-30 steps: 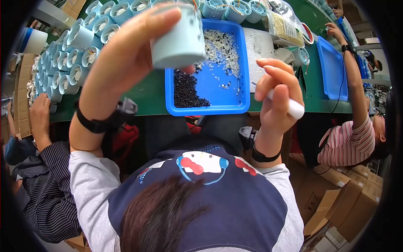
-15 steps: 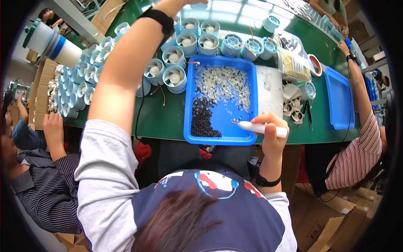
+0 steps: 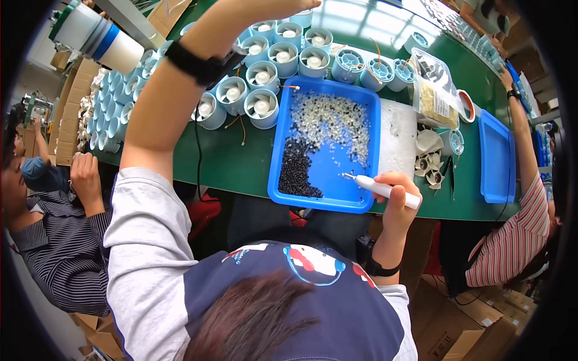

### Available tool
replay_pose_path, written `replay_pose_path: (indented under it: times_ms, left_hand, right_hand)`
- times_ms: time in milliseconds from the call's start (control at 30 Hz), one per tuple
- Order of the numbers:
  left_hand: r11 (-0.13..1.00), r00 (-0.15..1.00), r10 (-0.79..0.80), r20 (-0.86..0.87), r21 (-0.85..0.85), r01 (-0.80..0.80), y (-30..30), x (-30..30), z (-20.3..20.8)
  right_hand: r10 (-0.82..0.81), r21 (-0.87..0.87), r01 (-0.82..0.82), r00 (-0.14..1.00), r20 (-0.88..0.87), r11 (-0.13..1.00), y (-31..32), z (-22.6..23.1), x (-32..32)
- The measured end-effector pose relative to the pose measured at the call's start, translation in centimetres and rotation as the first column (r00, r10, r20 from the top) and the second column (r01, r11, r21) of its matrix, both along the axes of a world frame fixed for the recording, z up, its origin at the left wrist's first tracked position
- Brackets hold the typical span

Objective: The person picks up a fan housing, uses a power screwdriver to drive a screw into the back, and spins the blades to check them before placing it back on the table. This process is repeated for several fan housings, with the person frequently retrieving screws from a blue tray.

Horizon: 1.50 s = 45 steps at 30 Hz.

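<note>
My right hand [image 3: 397, 195] is closed round a white pen-shaped tool [image 3: 385, 190]. Its thin metal tip points left, over the lower right of a blue tray [image 3: 274, 174]. Small clear-whitish pieces [image 3: 331, 114] fill the tray's far part, and small black pieces [image 3: 295, 171] are heaped at its near left. My left arm reaches far forward; my left hand [image 3: 298, 7] is cut off by the top edge, its fingers mostly hidden. Below it stand several light blue cylindrical fan housings [image 3: 283, 55] with white blades inside.
A white foam block [image 3: 397, 135] lies right of the tray, with plastic bags of parts [image 3: 433, 90], beige pieces [image 3: 428, 144] and tweezers [image 3: 447, 168] beyond. Another blue tray [image 3: 497, 156] is farther right. People sit on both sides. Stacked light blue cylinders [image 3: 108, 114] stand at left.
The view has shifted, so the table's things sit farther right. My left arm is still stretched forward. My right hand still holds the white tool over the tray.
</note>
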<state>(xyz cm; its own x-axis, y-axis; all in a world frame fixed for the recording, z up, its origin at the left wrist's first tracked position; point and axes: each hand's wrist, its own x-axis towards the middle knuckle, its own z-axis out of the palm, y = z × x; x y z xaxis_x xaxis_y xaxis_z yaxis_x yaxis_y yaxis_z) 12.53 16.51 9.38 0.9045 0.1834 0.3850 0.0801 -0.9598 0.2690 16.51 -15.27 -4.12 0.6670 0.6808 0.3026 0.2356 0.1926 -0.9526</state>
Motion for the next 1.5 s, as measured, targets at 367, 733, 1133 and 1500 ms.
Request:
replay_pose_path:
  times_ms: [367,733,1133,1500]
  left_hand:
    - [0.836,0.862,0.5,0.079,0.214,-0.505,-3.7,-17.2,-9.4]
    - [0.919,0.919,0.381,-0.106,-0.065,-0.389,-6.9,-19.7,-12.6]
    - [0.472,0.661,0.669,0.339,-0.881,-0.026,-8.2,-23.2,-13.2]
    - [-0.53,0.838,0.343,0.423,-0.65,0.545,-12.1,-19.6,-16.9]
  right_hand:
    - [-0.093,-0.127,0.115,0.981,0.172,0.985,2.0,0.2,-1.4]
    - [-0.238,-0.164,0.301,0.917,0.32,0.94,3.2,-0.8,-1.9]
    - [-0.178,-0.21,0.262,0.919,0.351,0.942,3.6,-0.7,-1.8]
    - [-0.065,-0.281,0.193,0.912,0.406,0.94,4.5,-0.1,-2.3]
